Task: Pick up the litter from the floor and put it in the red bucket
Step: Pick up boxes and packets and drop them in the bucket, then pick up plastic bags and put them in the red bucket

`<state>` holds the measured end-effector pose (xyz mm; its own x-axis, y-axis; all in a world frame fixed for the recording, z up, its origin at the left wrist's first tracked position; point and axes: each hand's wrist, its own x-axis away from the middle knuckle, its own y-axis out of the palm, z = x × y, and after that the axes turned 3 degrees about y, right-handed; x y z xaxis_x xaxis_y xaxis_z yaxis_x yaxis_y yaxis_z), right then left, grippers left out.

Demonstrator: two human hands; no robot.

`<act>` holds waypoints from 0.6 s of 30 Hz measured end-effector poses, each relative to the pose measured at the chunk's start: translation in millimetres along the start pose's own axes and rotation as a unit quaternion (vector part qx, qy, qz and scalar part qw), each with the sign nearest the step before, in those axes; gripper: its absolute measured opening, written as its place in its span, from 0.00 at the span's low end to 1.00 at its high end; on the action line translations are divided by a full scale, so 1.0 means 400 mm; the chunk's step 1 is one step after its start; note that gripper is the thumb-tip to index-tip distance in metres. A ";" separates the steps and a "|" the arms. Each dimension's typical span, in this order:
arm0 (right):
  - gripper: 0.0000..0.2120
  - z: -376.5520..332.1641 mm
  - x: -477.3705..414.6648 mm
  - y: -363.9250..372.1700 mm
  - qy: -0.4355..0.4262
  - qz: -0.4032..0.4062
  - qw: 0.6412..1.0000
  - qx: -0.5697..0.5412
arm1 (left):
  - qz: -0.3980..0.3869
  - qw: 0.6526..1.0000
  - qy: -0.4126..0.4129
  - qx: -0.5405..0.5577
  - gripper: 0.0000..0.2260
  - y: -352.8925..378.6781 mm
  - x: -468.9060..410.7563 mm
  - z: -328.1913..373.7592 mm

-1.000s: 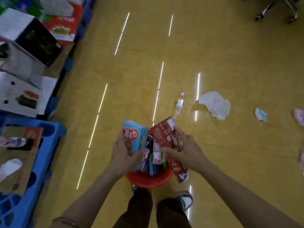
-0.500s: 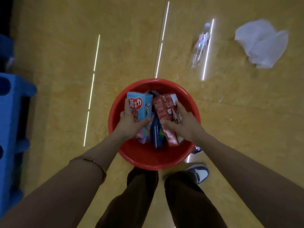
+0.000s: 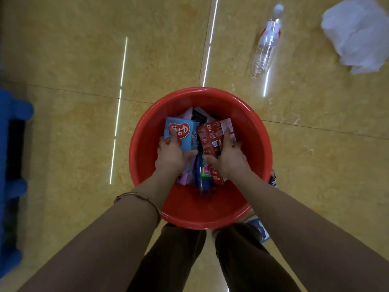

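The red bucket (image 3: 147,144) stands on the floor right in front of my legs. Both my hands are inside it. My left hand (image 3: 171,153) grips a light blue carton (image 3: 186,133) with a red heart logo. My right hand (image 3: 228,158) grips a dark red carton (image 3: 212,135). Between the two hands hang pink, blue and green wrappers (image 3: 200,173), pressed together with the cartons. A black and pink packet (image 3: 199,115) shows behind them in the bucket.
A clear plastic bottle (image 3: 266,42) lies on the yellow floor beyond the bucket to the right. A crumpled white plastic bag (image 3: 357,34) lies at the top right. A blue pallet (image 3: 12,165) runs along the left edge. My shoe (image 3: 260,227) shows beside the bucket.
My hands have lowered the bundle of cartons and wrappers from above the bucket's rim down inside it, and the view has dropped closer to the bucket.
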<state>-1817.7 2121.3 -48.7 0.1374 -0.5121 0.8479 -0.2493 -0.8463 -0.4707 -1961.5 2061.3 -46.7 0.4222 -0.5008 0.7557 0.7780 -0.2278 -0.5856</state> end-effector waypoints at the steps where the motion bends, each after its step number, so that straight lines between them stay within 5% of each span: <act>1: 0.47 -0.002 0.014 -0.018 -0.010 -0.009 1.000 -0.009 | -0.004 1.000 0.006 0.011 0.41 -0.020 0.015 -0.001; 10: 0.28 -0.006 0.386 -0.323 -0.134 0.115 0.984 -0.011 | 0.031 0.986 0.162 0.018 0.21 -0.261 0.346 0.142; 18: 0.29 -0.012 0.813 -0.688 -0.138 0.269 0.953 -0.040 | 0.038 0.920 0.389 -0.016 0.22 -0.545 0.711 0.530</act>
<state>-1708.8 2188.3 357.8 0.2131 -0.8965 0.3886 -0.4255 -0.4431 -0.7890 -1912.2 2145.7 358.1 0.0040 -0.9601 0.2797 0.7398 -0.1853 -0.6468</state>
